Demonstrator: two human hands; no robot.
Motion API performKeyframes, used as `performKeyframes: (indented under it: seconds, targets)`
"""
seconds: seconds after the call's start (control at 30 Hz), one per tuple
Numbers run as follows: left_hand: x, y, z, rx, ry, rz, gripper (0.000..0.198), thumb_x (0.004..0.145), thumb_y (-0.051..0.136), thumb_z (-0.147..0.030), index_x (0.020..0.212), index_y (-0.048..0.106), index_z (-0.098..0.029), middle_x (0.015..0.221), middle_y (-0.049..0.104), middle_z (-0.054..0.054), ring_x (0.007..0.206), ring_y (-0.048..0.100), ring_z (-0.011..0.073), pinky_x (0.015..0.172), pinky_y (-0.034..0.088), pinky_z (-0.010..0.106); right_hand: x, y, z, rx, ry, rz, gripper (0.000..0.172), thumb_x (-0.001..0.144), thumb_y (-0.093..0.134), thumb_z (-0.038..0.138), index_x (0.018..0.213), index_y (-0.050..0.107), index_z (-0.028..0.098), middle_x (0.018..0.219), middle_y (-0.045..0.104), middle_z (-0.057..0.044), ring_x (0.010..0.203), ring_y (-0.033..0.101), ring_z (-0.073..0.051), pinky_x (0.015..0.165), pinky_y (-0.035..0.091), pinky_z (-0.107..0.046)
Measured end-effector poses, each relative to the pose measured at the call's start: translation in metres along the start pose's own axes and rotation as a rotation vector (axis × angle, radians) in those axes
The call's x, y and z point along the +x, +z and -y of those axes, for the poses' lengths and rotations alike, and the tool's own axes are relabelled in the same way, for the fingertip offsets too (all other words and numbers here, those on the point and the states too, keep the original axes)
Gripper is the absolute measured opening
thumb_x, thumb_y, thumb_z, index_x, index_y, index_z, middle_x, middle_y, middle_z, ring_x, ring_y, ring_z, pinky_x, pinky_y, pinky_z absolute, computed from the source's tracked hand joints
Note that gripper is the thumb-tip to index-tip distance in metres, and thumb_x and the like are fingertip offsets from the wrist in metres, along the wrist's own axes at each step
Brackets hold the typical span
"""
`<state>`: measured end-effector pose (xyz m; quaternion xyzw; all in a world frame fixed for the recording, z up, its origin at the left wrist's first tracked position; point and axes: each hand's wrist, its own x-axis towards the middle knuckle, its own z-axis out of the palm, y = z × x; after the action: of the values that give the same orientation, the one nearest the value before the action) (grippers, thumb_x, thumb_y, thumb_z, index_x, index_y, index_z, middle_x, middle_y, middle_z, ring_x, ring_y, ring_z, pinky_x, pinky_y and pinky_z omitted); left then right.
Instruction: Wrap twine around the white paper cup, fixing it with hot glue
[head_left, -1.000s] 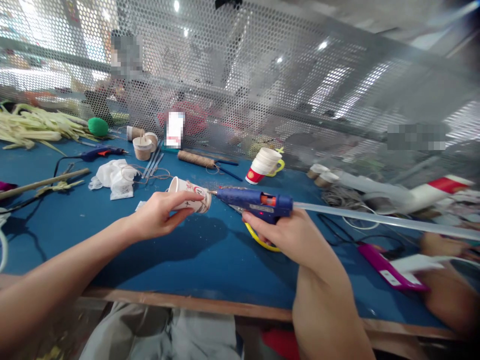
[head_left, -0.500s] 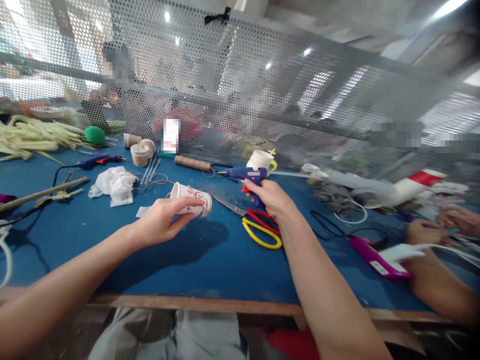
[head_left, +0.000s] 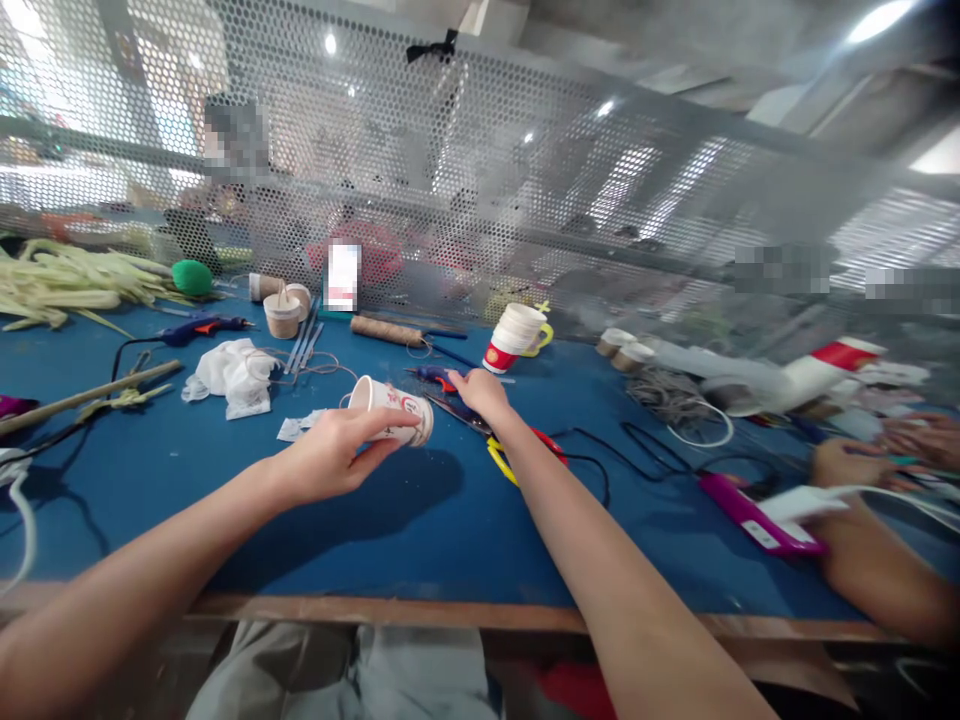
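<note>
My left hand (head_left: 341, 450) is closed round a white paper cup (head_left: 369, 398) with red print, tilted so its open mouth faces left and up. A cord runs round the cup's base end. My right hand (head_left: 484, 395) is closed on a blue hot glue gun (head_left: 429, 373) with a red trigger, low at the table; its fingers partly hide the gun. Scissors (head_left: 501, 461) with yellow and red handles lie under my right wrist, partly covered. Behind that hand stands a stack of paper cups (head_left: 517, 330) with a yellow handle.
A blue table (head_left: 360, 560) meets a perforated metal screen (head_left: 525, 200). Twine roll (head_left: 386, 330), white crumpled bag (head_left: 234, 372), another glue gun (head_left: 202, 328) and glue sticks (head_left: 306, 345) lie around. At right are a purple power strip (head_left: 757, 515) and another person's arm (head_left: 874, 550).
My right hand has carried the glue gun down and left to the table, uncovering the red front of the cup stack. My left hand still holds the cup, almost unmoved.
</note>
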<state>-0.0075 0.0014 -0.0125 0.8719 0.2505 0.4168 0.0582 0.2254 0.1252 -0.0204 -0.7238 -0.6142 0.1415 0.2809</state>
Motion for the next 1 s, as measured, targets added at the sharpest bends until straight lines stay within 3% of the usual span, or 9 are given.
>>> performKeyframes:
  seconds: [0.07, 0.17, 0.27, 0.37, 0.47, 0.6, 0.7, 0.83, 1.0]
  targets:
    - [0.000, -0.001, 0.000, -0.006, -0.007, 0.004, 0.024, 0.085, 0.046, -0.014, 0.107, 0.054, -0.015, 0.090, 0.070, 0.008, 0.082, 0.067, 0.0163, 0.069, 0.053, 0.024, -0.011, -0.007, 0.011, 0.013, -0.077, -0.001, 0.022, 0.076, 0.058, 0.035, 0.066, 0.061, 0.016, 0.069, 0.064, -0.011, 0.079, 0.059, -0.022, 0.063, 0.041, -0.028]
    - [-0.001, -0.001, -0.002, -0.011, 0.008, 0.016, 0.024, 0.085, 0.046, -0.015, 0.108, 0.054, -0.014, 0.090, 0.070, 0.008, 0.081, 0.067, 0.0163, 0.069, 0.053, 0.024, -0.039, -0.025, 0.032, 0.088, -0.220, 0.105, 0.035, 0.080, 0.050, 0.048, 0.073, 0.066, 0.017, 0.077, 0.067, -0.008, 0.075, 0.059, -0.017, 0.066, 0.042, -0.027]
    - [-0.003, 0.001, -0.004, -0.005, 0.024, 0.049, 0.025, 0.085, 0.046, -0.014, 0.109, 0.052, -0.015, 0.092, 0.069, 0.008, 0.081, 0.067, 0.0166, 0.069, 0.052, 0.024, -0.073, -0.043, 0.053, 0.301, -0.414, 0.457, 0.055, 0.082, 0.035, 0.060, 0.076, 0.069, 0.017, 0.077, 0.068, -0.006, 0.071, 0.058, -0.014, 0.067, 0.043, -0.027]
    - [-0.004, 0.004, -0.007, -0.018, 0.045, 0.119, 0.026, 0.085, 0.045, -0.013, 0.110, 0.051, -0.016, 0.097, 0.068, 0.008, 0.085, 0.065, 0.0167, 0.071, 0.051, 0.024, -0.099, -0.050, 0.067, 0.372, -0.478, 0.601, 0.044, 0.080, 0.046, 0.055, 0.076, 0.068, 0.017, 0.079, 0.068, -0.004, 0.073, 0.058, -0.014, 0.068, 0.043, -0.026]
    - [-0.005, 0.006, -0.008, -0.030, 0.046, 0.194, 0.025, 0.085, 0.044, -0.012, 0.109, 0.051, -0.017, 0.097, 0.067, 0.008, 0.084, 0.064, 0.0165, 0.072, 0.051, 0.025, -0.110, -0.045, 0.070, 0.446, -0.442, 0.596, 0.026, 0.073, 0.061, 0.039, 0.084, 0.065, 0.016, 0.084, 0.066, -0.004, 0.072, 0.058, -0.014, 0.066, 0.045, -0.026]
    - [-0.006, 0.007, -0.008, -0.063, 0.011, 0.226, 0.026, 0.086, 0.044, -0.014, 0.111, 0.051, -0.016, 0.096, 0.068, 0.008, 0.081, 0.065, 0.0167, 0.070, 0.051, 0.026, -0.110, -0.036, 0.067, 0.506, -0.354, 0.509, 0.013, 0.071, 0.061, 0.027, 0.075, 0.059, 0.015, 0.071, 0.061, -0.001, 0.061, 0.054, -0.011, 0.059, 0.043, -0.025]
    - [-0.006, 0.005, -0.008, -0.125, -0.066, 0.207, 0.029, 0.085, 0.046, -0.016, 0.114, 0.051, -0.017, 0.098, 0.068, 0.008, 0.082, 0.065, 0.0172, 0.070, 0.050, 0.026, -0.108, -0.035, 0.062, 0.543, -0.365, 0.455, 0.012, 0.073, 0.058, 0.028, 0.072, 0.057, 0.016, 0.067, 0.058, 0.001, 0.060, 0.052, -0.010, 0.061, 0.042, -0.025]
    - [-0.004, 0.001, -0.010, -0.257, -0.202, 0.152, 0.038, 0.085, 0.048, -0.020, 0.123, 0.045, -0.018, 0.116, 0.060, 0.010, 0.097, 0.061, 0.0179, 0.078, 0.049, 0.027, -0.104, -0.042, 0.058, 0.764, -0.332, 0.321, 0.013, 0.072, 0.059, 0.029, 0.073, 0.053, 0.017, 0.068, 0.057, 0.002, 0.064, 0.052, -0.010, 0.063, 0.041, -0.025]
    - [-0.001, 0.000, -0.011, -0.443, -0.319, 0.093, 0.037, 0.084, 0.051, -0.022, 0.120, 0.048, -0.017, 0.109, 0.062, 0.008, 0.085, 0.061, 0.0150, 0.072, 0.050, 0.024, -0.102, -0.048, 0.055, 0.899, -0.292, 0.298, 0.016, 0.070, 0.061, 0.025, 0.084, 0.062, 0.018, 0.068, 0.058, 0.002, 0.066, 0.054, -0.009, 0.062, 0.041, -0.024]
